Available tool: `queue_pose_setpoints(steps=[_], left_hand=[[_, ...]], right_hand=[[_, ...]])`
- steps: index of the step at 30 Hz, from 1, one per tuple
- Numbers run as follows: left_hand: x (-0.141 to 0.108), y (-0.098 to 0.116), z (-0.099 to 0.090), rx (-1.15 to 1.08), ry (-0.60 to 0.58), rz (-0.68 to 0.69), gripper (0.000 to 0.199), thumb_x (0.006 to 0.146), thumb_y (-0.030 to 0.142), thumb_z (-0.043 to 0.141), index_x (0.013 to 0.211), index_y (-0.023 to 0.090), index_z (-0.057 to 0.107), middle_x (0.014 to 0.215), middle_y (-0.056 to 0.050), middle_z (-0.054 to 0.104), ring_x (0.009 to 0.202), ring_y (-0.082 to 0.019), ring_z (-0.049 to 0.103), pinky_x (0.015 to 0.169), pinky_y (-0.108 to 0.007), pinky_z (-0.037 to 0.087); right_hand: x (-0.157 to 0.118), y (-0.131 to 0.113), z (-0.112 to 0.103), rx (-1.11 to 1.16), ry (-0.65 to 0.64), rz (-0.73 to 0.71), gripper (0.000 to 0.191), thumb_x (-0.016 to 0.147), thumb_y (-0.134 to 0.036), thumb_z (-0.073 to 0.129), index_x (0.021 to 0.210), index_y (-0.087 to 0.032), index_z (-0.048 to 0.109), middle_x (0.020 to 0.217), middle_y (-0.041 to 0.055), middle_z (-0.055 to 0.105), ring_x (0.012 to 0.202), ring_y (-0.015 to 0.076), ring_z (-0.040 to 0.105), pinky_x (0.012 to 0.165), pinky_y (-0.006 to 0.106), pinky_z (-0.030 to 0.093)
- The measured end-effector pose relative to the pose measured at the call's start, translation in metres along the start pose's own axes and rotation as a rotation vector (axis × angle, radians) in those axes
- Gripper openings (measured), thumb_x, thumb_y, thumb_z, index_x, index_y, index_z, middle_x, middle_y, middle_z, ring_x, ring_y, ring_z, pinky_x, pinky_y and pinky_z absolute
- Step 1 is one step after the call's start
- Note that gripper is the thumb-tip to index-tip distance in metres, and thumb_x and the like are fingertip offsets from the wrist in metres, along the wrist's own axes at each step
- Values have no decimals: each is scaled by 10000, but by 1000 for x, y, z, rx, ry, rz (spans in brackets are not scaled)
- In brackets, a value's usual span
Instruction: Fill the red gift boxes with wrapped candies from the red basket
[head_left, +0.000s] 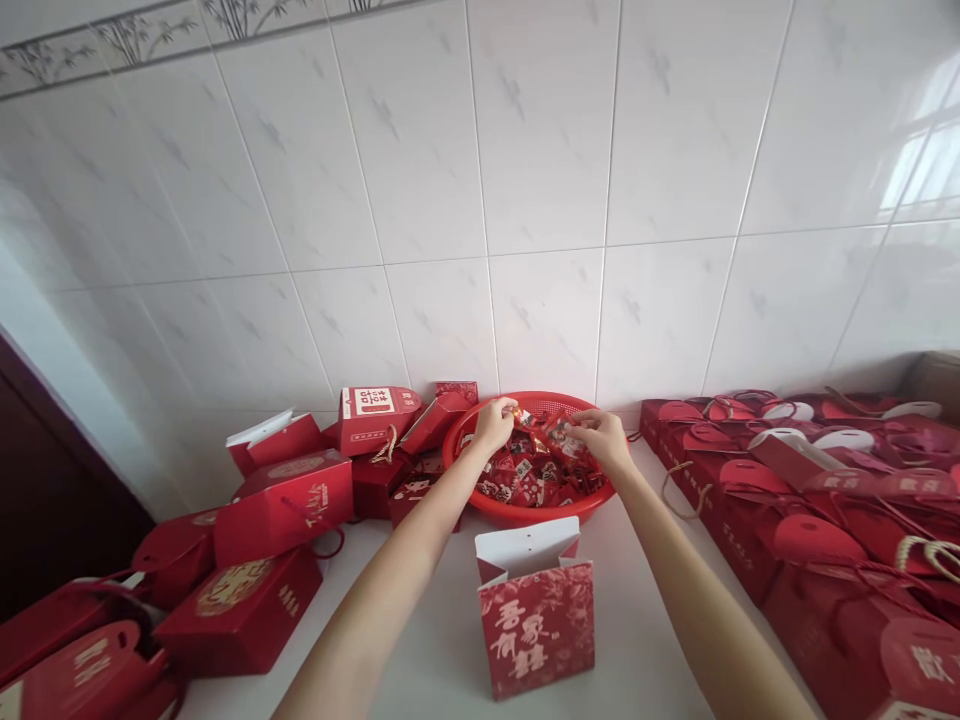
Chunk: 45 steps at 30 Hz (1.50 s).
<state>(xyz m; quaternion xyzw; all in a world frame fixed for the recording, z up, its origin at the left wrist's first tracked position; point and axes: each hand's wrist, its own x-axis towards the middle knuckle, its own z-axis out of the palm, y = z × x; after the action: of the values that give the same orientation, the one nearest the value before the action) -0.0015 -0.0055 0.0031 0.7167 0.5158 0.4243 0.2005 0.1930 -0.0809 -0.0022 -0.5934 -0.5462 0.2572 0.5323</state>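
Observation:
Above a red plastic basket (480,510) full of red-wrapped candies (525,482), both of my hands are raised near the rim. My left hand (495,425) is closed, with a small red and gold wrapped candy (519,413) at its fingertips. Thumb and fingers of my right hand (602,437) pinch a shiny red candy packet (564,436) on the basket's right side. Between my forearms, closer to me, an upright red gift box (536,630) with white lettering stands with its top flaps open. What lies inside it is hidden.
Several red gift boxes (283,505) lie in a loose heap on the left. Rows of red boxes (750,520) with cord handles fill the right side. A white tiled wall (544,320) rises behind the white tabletop (442,640).

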Motion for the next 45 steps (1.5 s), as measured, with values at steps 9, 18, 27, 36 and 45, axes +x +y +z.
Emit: queue_pose_setpoints(steps=[9, 18, 27, 36, 45], left_hand=[[-18, 26, 2, -47, -164, 200, 351, 923, 452, 527, 777, 172, 679, 838, -50, 705, 867, -221, 628, 843, -336, 490], [-19, 29, 6, -150, -299, 350, 398, 909, 499, 527, 763, 153, 662, 734, -26, 666, 739, -191, 598, 712, -302, 473], [-16, 29, 9, 51, -420, 333, 219, 833, 239, 636, 999, 174, 765, 1073, -97, 770, 1020, -262, 698, 927, -357, 511], [-4, 46, 47, 354, -502, 341, 300, 593, 190, 809, 880, 271, 778, 986, -57, 761, 988, -308, 691, 865, -328, 501], [9, 31, 25, -112, -271, 116, 283, 856, 321, 541, 932, 160, 760, 957, -82, 774, 910, -257, 691, 877, -381, 515]], right_hand=[[-1, -1, -3, 457, 80, 12, 405, 522, -362, 797, 851, -138, 725, 564, -48, 556, 525, 127, 510, 526, 278, 419], [-3, -8, -2, 607, -173, 52, 525, 492, -410, 884, 920, -164, 706, 785, 42, 735, 679, 202, 688, 635, 324, 555], [7, 5, -2, 740, 283, 33, 449, 506, -420, 855, 788, -183, 598, 760, 34, 715, 693, 199, 673, 637, 323, 544], [14, 14, 0, 727, 360, 26, 427, 566, -351, 757, 904, -220, 530, 837, 26, 706, 778, 202, 684, 689, 329, 551], [13, 10, -2, 749, 268, 67, 297, 599, -340, 715, 822, -194, 584, 801, 23, 680, 730, 177, 653, 680, 307, 552]])
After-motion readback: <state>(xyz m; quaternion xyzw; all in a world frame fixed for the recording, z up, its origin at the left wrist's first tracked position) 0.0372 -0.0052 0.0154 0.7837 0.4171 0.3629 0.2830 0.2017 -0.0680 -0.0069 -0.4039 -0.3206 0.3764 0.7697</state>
